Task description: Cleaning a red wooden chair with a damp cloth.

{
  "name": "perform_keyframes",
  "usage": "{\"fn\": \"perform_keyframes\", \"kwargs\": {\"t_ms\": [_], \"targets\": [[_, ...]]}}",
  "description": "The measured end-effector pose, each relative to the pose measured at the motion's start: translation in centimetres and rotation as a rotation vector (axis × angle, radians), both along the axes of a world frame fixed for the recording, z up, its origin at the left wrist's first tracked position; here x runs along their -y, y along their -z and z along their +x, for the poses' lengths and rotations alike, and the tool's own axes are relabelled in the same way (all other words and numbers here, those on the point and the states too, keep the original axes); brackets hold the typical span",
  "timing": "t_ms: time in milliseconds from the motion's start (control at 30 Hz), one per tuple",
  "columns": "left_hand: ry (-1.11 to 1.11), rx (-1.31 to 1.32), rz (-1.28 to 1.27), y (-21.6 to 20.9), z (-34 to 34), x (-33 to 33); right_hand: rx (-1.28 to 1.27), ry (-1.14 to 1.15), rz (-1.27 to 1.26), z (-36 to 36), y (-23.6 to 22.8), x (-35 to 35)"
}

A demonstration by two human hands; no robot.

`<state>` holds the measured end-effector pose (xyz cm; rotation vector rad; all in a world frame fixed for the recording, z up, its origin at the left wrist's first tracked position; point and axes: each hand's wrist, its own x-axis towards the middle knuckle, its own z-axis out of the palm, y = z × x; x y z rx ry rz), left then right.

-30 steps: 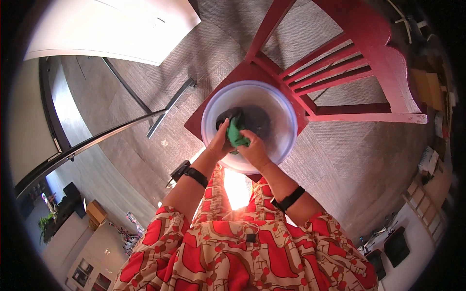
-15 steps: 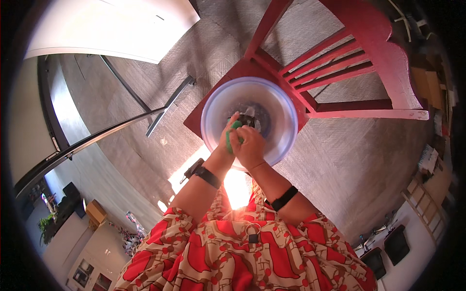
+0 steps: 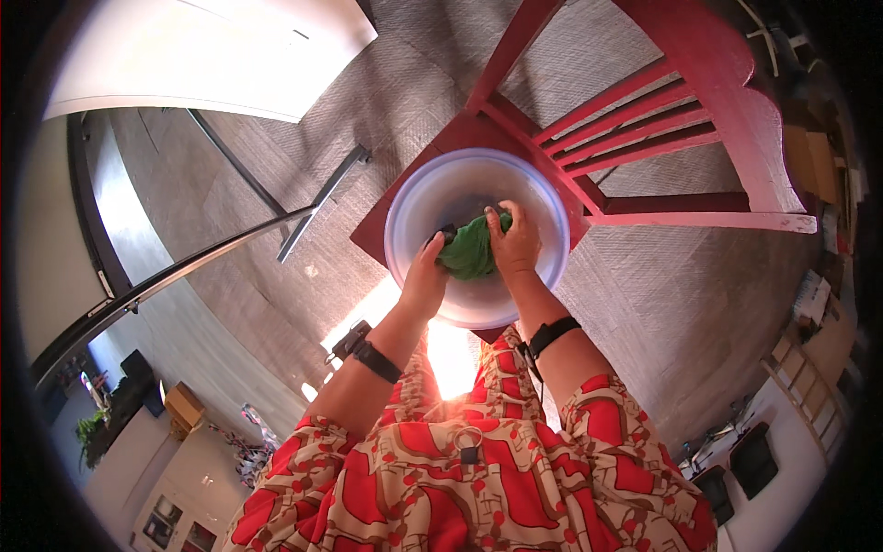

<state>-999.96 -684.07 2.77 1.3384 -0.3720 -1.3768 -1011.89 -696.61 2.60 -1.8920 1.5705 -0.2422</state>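
A bunched green cloth [image 3: 469, 250] with some black on it is stretched between my two hands, over a round translucent basin [image 3: 405, 269] with a bluish rim. My left hand [image 3: 427, 276] grips its left end, fingers closed, near a dark patch. My right hand [image 3: 515, 241] has its fingers wrapped round the right end, thumb up. The basin stands on the seat of a red wooden chair [image 3: 372, 225]. What lies in the bottom of the basin is mostly hidden behind the cloth and hands.
The chair's slatted back [image 3: 644, 110] rises at the upper right. A white panel [image 3: 221, 55] and a black metal frame leg [image 3: 322, 202] are on the left. Grey patterned floor [image 3: 662, 304] surrounds the chair. Dark office-type chairs [image 3: 754, 462] stand at the lower right.
My hands, pressed together around the bunched cloth before, have moved apart. The cloth now shows opened out more between them, and my right hand has shifted right.
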Motion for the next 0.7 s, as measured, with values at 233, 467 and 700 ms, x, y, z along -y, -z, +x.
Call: {"fn": "perform_keyframes", "kwargs": {"t_ms": [233, 467, 700], "targets": [[-0.201, -0.261, 0.317, -1.8, -0.1, -0.3, -0.223, 0.012, -0.089, -0.8, 0.9, -2.3], [-0.129, -0.272, 0.344, 0.5, -1.5, 0.6, -0.098, 0.127, 0.23, 0.5, 1.6, -4.5], [-0.199, -0.651, 0.307, -0.1, -0.1, 2.3, 0.417, 0.02, 0.473, 0.8, -4.4, -3.8]]}}
